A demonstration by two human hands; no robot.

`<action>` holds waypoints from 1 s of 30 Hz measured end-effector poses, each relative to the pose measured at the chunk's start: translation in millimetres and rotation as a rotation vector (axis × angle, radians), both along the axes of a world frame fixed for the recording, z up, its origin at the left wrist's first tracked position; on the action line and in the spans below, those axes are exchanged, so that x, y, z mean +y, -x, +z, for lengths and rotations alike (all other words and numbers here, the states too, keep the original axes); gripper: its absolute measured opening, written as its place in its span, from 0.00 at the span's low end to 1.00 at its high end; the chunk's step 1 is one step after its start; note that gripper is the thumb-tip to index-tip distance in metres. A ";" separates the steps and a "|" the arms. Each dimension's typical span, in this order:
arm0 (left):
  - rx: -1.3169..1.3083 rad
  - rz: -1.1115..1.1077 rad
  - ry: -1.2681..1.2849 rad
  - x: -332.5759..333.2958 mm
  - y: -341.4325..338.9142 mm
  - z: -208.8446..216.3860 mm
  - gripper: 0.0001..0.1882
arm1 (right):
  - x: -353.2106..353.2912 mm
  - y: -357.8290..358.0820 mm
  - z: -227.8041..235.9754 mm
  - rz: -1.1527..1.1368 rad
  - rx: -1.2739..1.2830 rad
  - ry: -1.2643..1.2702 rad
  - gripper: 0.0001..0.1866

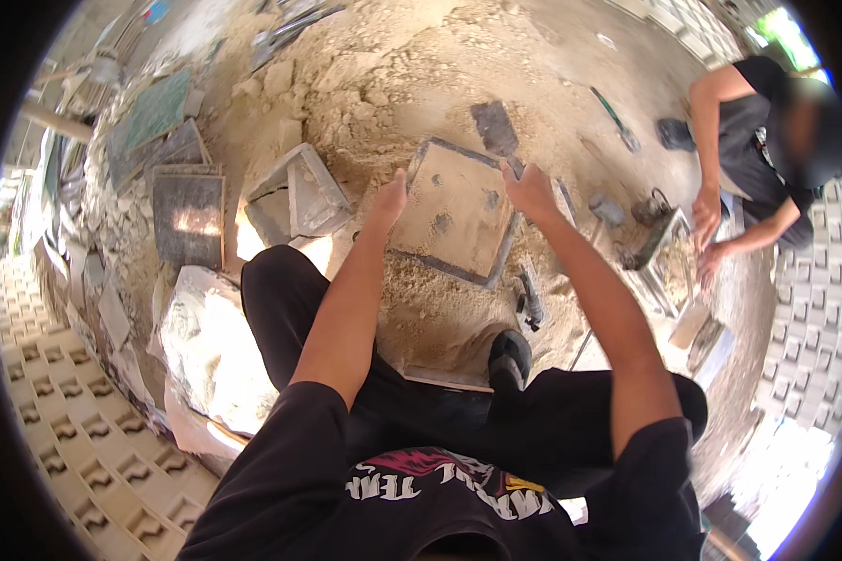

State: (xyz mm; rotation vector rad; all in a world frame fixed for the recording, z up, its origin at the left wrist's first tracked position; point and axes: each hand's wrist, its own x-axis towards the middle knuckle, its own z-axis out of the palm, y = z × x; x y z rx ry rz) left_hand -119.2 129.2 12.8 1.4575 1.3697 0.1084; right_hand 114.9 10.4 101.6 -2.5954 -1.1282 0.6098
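A square frame with a dark rim point(455, 271) lies on the sandy ground before me, filled nearly level with tan sand point(463, 220). The sand inside shows a few darker dents. My left hand point(390, 200) is closed at the frame's left edge, thumb up; its fingers are mostly hidden. At the upper right corner my right hand point(532, 194) grips the handle of a trowel. The trowel's flat dark blade point(494, 128) points away from me, past the frame's far edge. A dark hand tool point(531, 297) rests on the sand close to the frame's lower right corner.
Loose sand point(412, 70) is heaped beyond the frame. To the left are an angular grey mold point(311, 192), a dark panel point(189, 220) and a pale block point(217, 351). At right, another person works over a smaller frame point(662, 245); a green-handled trowel point(615, 117) lies nearby.
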 end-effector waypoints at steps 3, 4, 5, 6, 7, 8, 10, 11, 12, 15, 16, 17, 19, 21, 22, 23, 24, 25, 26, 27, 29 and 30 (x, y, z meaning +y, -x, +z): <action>0.022 0.047 0.137 -0.2 7.5 4.9 0.43 | -23.1 13.2 -17.6 -0.309 -0.088 -0.171 0.32; 0.041 0.021 0.039 -4.5 7.9 2.2 0.41 | -31.8 24.2 -20.1 -0.433 -0.051 -0.214 0.32; 0.059 -0.005 -0.059 -7.2 9.4 -0.2 0.40 | -40.3 38.4 -23.8 -0.546 0.040 -0.258 0.32; 0.021 0.031 -0.055 -9.1 9.4 1.2 0.39 | -49.6 54.3 -24.7 -0.665 0.125 -0.307 0.32; -0.019 0.059 -0.044 -14.6 8.0 0.5 0.38 | -58.8 67.4 -27.9 -0.790 0.205 -0.351 0.32; -0.059 0.089 -0.032 -18.6 5.4 0.2 0.37 | -63.9 76.5 -39.8 -0.818 0.185 -0.323 0.31; -0.102 0.105 -0.005 -15.7 4.1 -8.3 0.35 | -66.2 87.8 -60.9 -0.860 0.146 -0.270 0.30; -0.120 0.120 0.005 -11.1 5.3 -14.1 0.35 | -64.9 86.6 -64.4 -0.853 0.183 -0.297 0.29; -0.115 0.123 -0.014 -5.6 8.9 -22.6 0.35 | -60.2 87.4 -65.5 -0.839 0.225 -0.322 0.28; -0.123 0.124 -0.053 -1.2 9.4 -34.8 0.35 | -48.1 105.8 -65.5 -0.881 0.164 -0.417 0.26; -0.145 0.119 -0.057 -8.4 6.6 -29.3 0.34 | -46.3 106.4 -65.2 -0.914 0.105 -0.453 0.26; -0.167 0.116 -0.061 -10.7 0.6 -22.8 0.33 | -48.4 93.1 -85.7 -0.857 0.168 -0.440 0.26; -0.228 0.107 -0.090 -18.1 1.9 -8.7 0.32 | -38.9 101.2 -96.3 -0.929 -0.002 -0.277 0.28; -0.250 0.111 -0.089 -20.0 5.4 -1.7 0.31 | -27.1 106.0 -96.1 -0.967 -0.056 -0.170 0.30; -0.238 0.121 -0.069 -16.7 8.7 -5.3 0.30 | -22.6 110.9 -88.0 -0.975 -0.026 -0.140 0.31; -0.229 0.132 -0.050 -14.5 11.4 -8.4 0.30 | -18.6 114.5 -80.0 -0.984 0.002 -0.112 0.32; -0.243 0.133 -0.061 -18.3 9.5 -8.0 0.30 | -20.8 113.0 -72.7 -0.973 0.037 -0.098 0.32; -0.260 0.134 -0.084 -18.6 8.6 -4.6 0.30 | -20.5 111.0 -63.9 -0.960 0.076 -0.096 0.32; -0.275 0.133 -0.106 -18.9 8.6 -2.7 0.31 | -20.6 109.4 -57.6 -0.950 0.117 -0.093 0.32; -0.233 0.130 -0.077 -17.7 9.3 -5.2 0.32 | -21.3 108.3 -53.6 -0.938 0.103 -0.083 0.34; -0.170 0.116 -0.031 -9.3 2.4 -8.9 0.34 | -30.0 97.3 -61.3 -0.894 0.158 -0.159 0.35; -0.217 0.205 0.052 -5.8 -0.1 -13.6 0.37 | -36.5 86.1 -69.2 -0.874 0.181 -0.199 0.35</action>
